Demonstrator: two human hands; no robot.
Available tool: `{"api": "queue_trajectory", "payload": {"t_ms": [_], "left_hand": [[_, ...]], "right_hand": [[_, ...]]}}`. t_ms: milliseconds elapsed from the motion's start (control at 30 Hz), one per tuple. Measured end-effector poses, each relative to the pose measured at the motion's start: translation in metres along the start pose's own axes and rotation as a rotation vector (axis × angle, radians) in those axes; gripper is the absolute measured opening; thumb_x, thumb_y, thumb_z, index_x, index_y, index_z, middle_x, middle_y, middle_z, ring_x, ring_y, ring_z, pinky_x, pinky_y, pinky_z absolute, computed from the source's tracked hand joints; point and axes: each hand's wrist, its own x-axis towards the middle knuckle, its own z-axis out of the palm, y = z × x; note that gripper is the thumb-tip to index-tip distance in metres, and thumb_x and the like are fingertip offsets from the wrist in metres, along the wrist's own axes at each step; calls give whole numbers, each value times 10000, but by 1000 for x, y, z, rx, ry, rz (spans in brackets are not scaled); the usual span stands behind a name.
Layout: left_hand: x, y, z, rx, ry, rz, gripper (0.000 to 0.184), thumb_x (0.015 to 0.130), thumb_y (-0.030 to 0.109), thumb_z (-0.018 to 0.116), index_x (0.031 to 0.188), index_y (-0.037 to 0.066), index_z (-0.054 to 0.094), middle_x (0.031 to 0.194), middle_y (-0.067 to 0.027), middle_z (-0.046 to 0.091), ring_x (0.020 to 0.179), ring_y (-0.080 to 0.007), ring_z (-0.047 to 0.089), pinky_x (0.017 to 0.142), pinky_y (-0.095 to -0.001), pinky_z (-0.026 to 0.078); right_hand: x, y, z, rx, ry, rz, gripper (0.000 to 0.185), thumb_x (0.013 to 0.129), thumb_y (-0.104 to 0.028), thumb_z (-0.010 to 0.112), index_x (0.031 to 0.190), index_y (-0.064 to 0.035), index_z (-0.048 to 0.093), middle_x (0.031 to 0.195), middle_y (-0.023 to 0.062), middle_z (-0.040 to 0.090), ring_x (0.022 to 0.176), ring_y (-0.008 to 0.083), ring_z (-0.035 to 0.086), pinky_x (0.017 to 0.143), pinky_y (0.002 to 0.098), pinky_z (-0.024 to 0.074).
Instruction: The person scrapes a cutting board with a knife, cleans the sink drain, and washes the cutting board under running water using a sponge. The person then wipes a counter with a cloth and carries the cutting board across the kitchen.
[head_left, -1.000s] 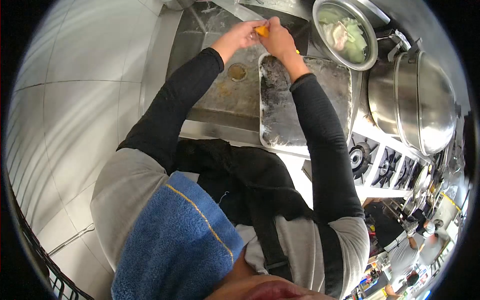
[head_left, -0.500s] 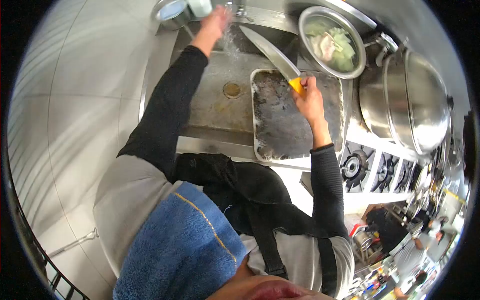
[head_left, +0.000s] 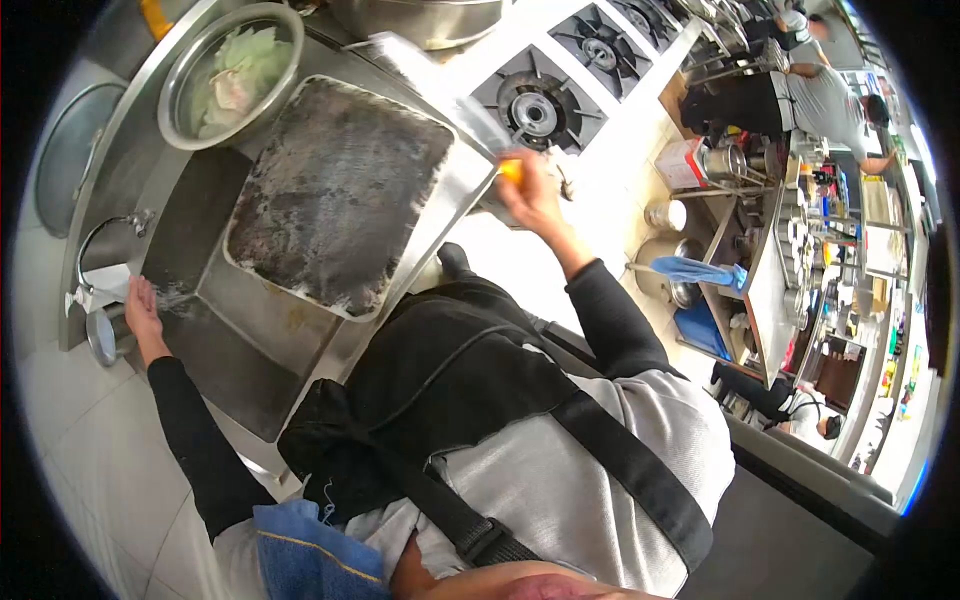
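At the left edge of the sink [head_left: 250, 375], my left hand [head_left: 143, 308] is stretched out beside the tap [head_left: 100, 225] and running water, with nothing in it. My right hand [head_left: 535, 195] is closed around the yellow handle of a knife [head_left: 485, 125], whose blade is smeared by motion and points up and left, past the counter's edge. Between my hands, a worn dark tray [head_left: 340, 190] with a pale rim lies over part of the sink. A steel bowl [head_left: 172, 100] behind it holds pale green leaves in water.
Burners [head_left: 535, 110] and a large steel pot [head_left: 425, 25] stand beyond the tray. Shelving with pans and a blue cloth [head_left: 690, 270] is on the right. Co-workers [head_left: 835, 110] [head_left: 805, 415] are farther off at the right. A metal container [head_left: 102, 337] is near my left hand.
The view has swung right, bringing the burners and shelving closer to the middle. My right hand has carried the knife away from over the tray to beyond the counter's edge. My left hand remains by the water.
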Motion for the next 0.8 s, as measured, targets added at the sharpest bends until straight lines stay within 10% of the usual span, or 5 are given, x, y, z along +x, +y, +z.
{"api": "queue_trajectory", "payload": {"t_ms": [133, 433, 533, 600, 800], "left_hand": [[-38, -44, 16, 325, 98, -42, 643, 932, 346, 681, 1457, 50, 457, 1402, -86, 567, 1385, -219, 424, 1104, -433, 326], [-201, -110, 57, 972, 38, 167, 516, 912, 246, 691, 1365, 27, 576, 1332, -132, 624, 1198, -238, 600, 1019, -340, 448], [-250, -108, 57, 1355, 48, 699, 283, 941, 233, 606, 1168, 91, 698, 1164, -146, 689, 1018, -315, 668, 883, -404, 521], [-280, -88, 65, 1363, 200, 670, 294, 950, 318, 564, 992, 78, 730, 1050, -145, 700, 960, -366, 657, 820, -442, 522], [-295, -79, 39, 833, 363, 306, 339, 957, 363, 617, 1116, 77, 708, 977, -105, 698, 994, -263, 664, 845, -397, 517]], "right_hand": [[-41, 112, -73, -223, 25, 449, 287, 895, -162, 654, 1166, -146, 562, 1009, 173, 679, 918, 366, 676, 787, 433, 532], [28, 383, -149, -481, -69, 259, 342, 963, -291, 578, 1248, -102, 578, 1024, 214, 691, 950, 434, 647, 796, 485, 518], [59, 396, -154, 574, -48, 899, 419, 989, -263, 517, 1362, -71, 532, 1179, 184, 672, 1040, 370, 656, 903, 423, 524], [75, 407, -147, -584, -341, 565, 508, 922, -268, 633, 1373, -68, 512, 1308, 194, 599, 1209, 373, 568, 1007, 431, 477], [80, 402, -136, -837, -141, 489, 492, 928, -437, 566, 1326, -149, 566, 1280, 177, 602, 1140, 442, 573, 932, 540, 479]]}}
